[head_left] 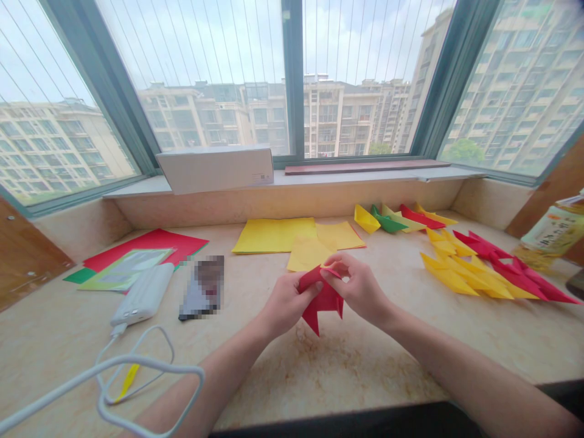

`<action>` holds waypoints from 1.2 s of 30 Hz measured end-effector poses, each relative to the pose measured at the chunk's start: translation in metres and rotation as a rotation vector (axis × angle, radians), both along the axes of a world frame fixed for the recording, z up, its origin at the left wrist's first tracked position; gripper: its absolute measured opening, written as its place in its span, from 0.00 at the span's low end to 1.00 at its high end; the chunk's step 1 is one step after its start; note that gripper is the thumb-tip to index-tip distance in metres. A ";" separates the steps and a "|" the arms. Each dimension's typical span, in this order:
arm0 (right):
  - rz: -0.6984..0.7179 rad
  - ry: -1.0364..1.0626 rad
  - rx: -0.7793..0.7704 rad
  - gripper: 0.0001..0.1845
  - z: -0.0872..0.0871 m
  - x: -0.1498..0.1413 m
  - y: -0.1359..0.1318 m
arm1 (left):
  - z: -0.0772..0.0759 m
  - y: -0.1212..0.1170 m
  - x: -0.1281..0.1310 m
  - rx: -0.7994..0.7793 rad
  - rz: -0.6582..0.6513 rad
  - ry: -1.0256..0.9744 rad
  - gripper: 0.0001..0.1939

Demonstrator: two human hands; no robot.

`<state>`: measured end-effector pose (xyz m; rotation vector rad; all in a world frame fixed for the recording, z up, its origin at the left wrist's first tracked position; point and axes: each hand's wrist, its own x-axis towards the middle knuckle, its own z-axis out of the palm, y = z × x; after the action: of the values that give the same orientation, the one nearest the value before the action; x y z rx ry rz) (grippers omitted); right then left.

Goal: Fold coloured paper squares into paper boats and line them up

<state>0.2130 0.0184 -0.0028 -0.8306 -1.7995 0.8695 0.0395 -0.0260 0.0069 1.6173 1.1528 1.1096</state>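
- On the beige counter's [387, 359] left, a flat red paper sheet [185, 245], likely laid aside for room
- At centre, with left hand [288, 297], grips a folded red paper piece [330, 298], seemingly to steady it
- With right hand [358, 281], pinches its top edge, perhaps keeping layers together
- Far right, pointed yellow folded-paper shapes [469, 275], apparently grouped out of the way

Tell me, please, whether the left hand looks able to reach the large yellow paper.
Probably yes: the large yellow paper lies just beyond the left hand with bare tabletop between, though it must likely first release the folded red paper.
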 end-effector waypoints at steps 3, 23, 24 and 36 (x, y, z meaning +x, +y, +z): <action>0.086 0.142 -0.134 0.16 0.002 0.000 0.001 | 0.002 0.001 0.000 -0.044 0.011 -0.145 0.15; 0.313 0.140 -0.586 0.16 0.015 0.002 -0.001 | 0.000 0.007 -0.004 0.096 0.333 -0.240 0.17; 0.310 0.153 -0.585 0.15 0.014 0.002 0.000 | 0.000 0.006 -0.003 0.103 0.330 -0.227 0.16; 0.345 0.297 -0.547 0.27 0.004 0.000 0.003 | -0.009 0.008 -0.003 0.059 0.161 -0.182 0.14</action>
<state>0.2128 0.0217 0.0012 -0.6790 -1.4753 1.6665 0.0367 -0.0175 -0.0022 1.4530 1.1545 1.3764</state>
